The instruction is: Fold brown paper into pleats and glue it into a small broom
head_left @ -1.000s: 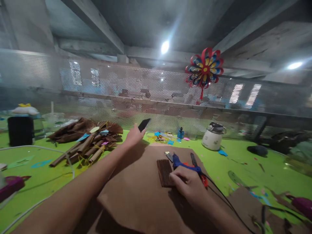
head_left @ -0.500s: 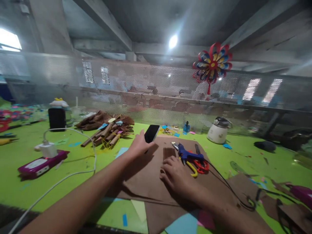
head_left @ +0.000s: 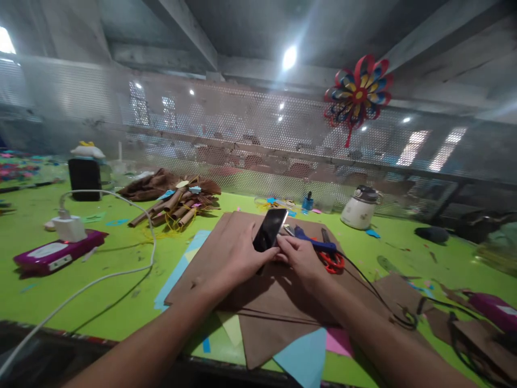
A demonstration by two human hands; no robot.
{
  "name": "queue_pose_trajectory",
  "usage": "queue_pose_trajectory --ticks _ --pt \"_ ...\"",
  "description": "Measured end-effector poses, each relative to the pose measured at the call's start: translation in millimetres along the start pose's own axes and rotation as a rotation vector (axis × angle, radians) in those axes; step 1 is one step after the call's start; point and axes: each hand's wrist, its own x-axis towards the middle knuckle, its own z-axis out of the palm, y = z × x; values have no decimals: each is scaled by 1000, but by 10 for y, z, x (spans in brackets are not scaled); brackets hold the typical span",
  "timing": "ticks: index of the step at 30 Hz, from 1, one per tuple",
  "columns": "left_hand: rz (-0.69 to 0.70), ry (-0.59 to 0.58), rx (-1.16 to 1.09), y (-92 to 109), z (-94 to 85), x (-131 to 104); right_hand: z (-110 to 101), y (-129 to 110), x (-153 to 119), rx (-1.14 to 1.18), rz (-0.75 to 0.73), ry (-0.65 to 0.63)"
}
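A black smartphone (head_left: 270, 228) is held tilted up over the brown paper sheets (head_left: 205, 264), its dark screen facing me. My left hand (head_left: 241, 260) is closed around its left side and lower end. With fingers bent together, my right hand (head_left: 302, 260) grips the phone's lower right edge. Just beyond the right hand lie a blue glue gun (head_left: 321, 245) and red-handled scissors (head_left: 333, 264), both partly covered by it. Whatever lies on the paper directly behind the hands is hidden.
Brown rolled paper pieces (head_left: 177, 207) are heaped at the back left. A purple power strip (head_left: 60, 253) with a white charger and cable (head_left: 100, 277) sits left. A white jug (head_left: 361, 210) stands back right. The glue gun's black cord (head_left: 369, 288) trails right.
My left hand has brought the phone right and nearer to me. My right hand has lifted off the brown strips on the paper and come up to the phone. The view has shifted slightly.
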Motion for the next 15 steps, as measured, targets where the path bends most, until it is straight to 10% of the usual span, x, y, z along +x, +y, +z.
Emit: queue_pose_trajectory --ticks 15 --pt "83 -53 138 -259 93 -36 -29 77 -157 119 1 -39"
